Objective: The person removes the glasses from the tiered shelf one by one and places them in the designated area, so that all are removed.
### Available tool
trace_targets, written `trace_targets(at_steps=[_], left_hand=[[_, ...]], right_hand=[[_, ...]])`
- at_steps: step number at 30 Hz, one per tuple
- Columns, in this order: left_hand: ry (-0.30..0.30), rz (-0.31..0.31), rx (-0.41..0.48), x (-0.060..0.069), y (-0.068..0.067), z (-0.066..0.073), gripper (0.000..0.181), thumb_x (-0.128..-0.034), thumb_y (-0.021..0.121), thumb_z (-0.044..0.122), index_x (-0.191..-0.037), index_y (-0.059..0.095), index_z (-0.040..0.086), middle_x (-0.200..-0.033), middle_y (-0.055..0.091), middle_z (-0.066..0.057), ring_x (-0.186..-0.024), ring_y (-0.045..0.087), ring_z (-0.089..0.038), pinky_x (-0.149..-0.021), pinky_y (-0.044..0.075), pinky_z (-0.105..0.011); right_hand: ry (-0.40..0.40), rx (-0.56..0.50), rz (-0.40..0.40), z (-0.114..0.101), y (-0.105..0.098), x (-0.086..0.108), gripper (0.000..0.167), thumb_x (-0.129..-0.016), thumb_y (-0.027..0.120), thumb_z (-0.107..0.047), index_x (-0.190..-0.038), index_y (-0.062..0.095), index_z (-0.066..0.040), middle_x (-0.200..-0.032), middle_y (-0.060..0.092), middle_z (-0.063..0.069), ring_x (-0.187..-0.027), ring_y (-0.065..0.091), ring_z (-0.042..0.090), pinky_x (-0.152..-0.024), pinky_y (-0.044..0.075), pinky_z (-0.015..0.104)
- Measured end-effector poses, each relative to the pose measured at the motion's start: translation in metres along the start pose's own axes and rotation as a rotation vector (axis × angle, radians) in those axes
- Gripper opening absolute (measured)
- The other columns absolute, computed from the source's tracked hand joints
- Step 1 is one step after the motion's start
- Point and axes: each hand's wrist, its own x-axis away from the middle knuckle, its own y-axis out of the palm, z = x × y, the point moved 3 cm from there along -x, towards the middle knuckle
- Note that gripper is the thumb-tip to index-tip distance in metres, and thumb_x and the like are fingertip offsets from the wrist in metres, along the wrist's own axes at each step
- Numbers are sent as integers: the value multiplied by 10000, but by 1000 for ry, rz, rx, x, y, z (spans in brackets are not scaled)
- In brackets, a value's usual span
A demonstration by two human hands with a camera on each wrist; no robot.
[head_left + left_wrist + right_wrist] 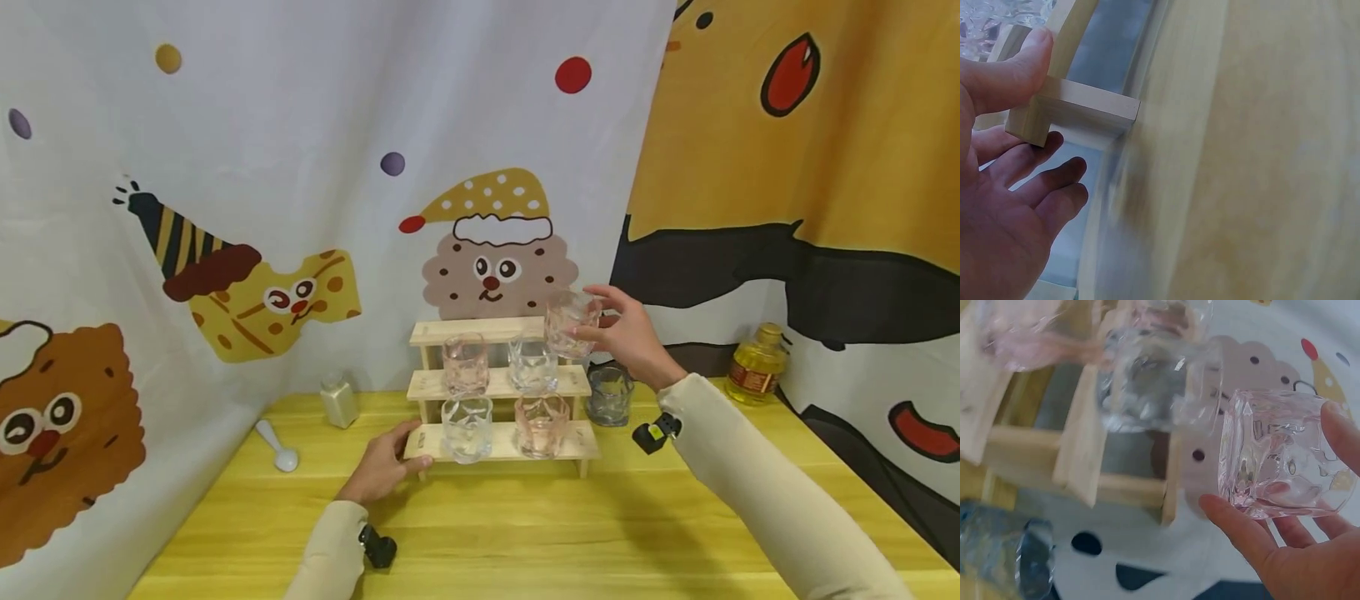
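A three-tier wooden display stand (498, 331) stands on the table by the curtain. My left hand (381, 468) grips the left end of its lowest step, thumb on top and fingertips beneath in the left wrist view. Up at the right end of the top step, my right hand (633, 340) holds a pink-tinted glass (1285, 453) between thumb and fingers. On the middle step sit a pink glass (465, 367) and a clear glass (532, 363). The lowest step carries another clear glass (467, 430) and another pink glass (542, 427).
A grey-blue glass (609, 396) stands on the table right of the stand. Further right is a bottle of yellow oil (756, 367). To the left are a small white-filled jar (339, 402) and a white spoon (282, 454). A printed curtain (315, 108) hangs behind.
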Motion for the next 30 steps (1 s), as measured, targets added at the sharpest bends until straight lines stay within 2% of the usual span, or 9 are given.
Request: trace_targets(at_steps=[4, 8, 12, 19, 22, 25, 30], left_hand=[[9, -13, 10, 1, -1, 1, 701, -889, 773, 188, -1488, 457, 5, -1392, 594, -261, -1238, 636, -361, -1001, 543, -477], [30, -31, 0, 2, 0, 2, 702, -894, 767, 185, -1487, 448, -15, -1379, 604, -262, -1212, 651, -349, -978, 556, -446], [15, -14, 9, 1, -1, 2, 694, -886, 775, 172, -1480, 462, -6, -1365, 618, -253, -1199, 658, -324, -973, 557, -441], [7, -10, 22, 1, 1, -3, 699, -886, 776, 158, -1482, 455, -14, -1397, 586, -271, -1235, 639, -353, -983, 556, -446], [2, -13, 24, 2, 2, -3, 708, -886, 775, 156, -1489, 445, -14, -1409, 576, -272, -1245, 633, -356, -979, 559, -432], [2, -7, 21, 3, 1, -1, 705, -884, 776, 148, -1487, 448, -14, -1407, 579, -269, -1242, 635, -352, -980, 559, -431], [4, 0, 3, 3, 0, 3, 699, -883, 777, 156, -1480, 458, -15, -1387, 596, -268, -1223, 646, -351, -982, 556, -447]], right_hand=[[14, 36, 11, 12, -15, 13, 752, -906, 765, -263, -1545, 377, -186, -1350, 465, 183, -967, 620, 98, -787, 615, 361], [38, 100, 21, 24, -29, 25, 768, -894, 775, -308, -1538, 379, -172, -1377, 468, 197, -1055, 612, 226, -760, 619, 342], [49, 167, 33, 35, -37, 35, 766, -893, 775, -323, -1531, 385, -157, -1383, 484, 209, -1105, 591, 329, -725, 609, 321], [52, 172, 45, 55, -46, 48, 728, -895, 776, -291, -1492, 407, -99, -1290, 515, 194, -904, 634, 55, -696, 598, 296], [57, 178, 51, 66, -49, 53, 716, -892, 780, -281, -1475, 414, -83, -1277, 523, 189, -893, 638, 63, -683, 595, 292], [85, 199, 63, 77, -51, 57, 740, -875, 797, -296, -1470, 417, -73, -1310, 518, 195, -940, 631, 126, -686, 591, 284], [119, 213, 79, 93, -56, 65, 778, -860, 810, -312, -1477, 411, -54, -1418, 472, 239, -1109, 605, 338, -688, 577, 277]])
